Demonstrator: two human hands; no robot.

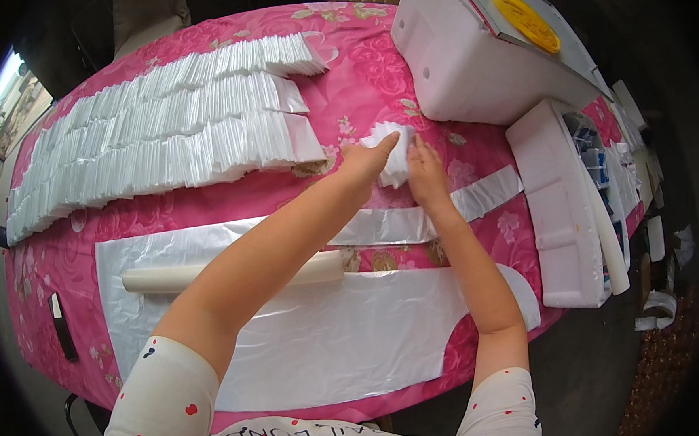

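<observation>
A small stack of folded white plastic sheets [393, 154] stands just above the pink table, past the middle. My left hand [368, 161] grips its left side, with the thumb over the upper edge. On its right side, my right hand [427, 168] presses with fingers close together. Beneath my forearms lies a long folded strip of white plastic [486, 195]. Closer to me a wide white plastic sheet [334, 349] is spread out, and a pale roll or tube [155, 278] rests on it. My left forearm hides part of the tube and strip.
Three long rows of folded white plastic pieces [173, 125] cover the far left of the flowered pink tablecloth [371, 62]. A big white foam box [468, 56] with a yellow ring-shaped lid [525, 21] on top stands far right. Nearer, another foam box [564, 211] holds packets. A dark narrow object [62, 327] lies left.
</observation>
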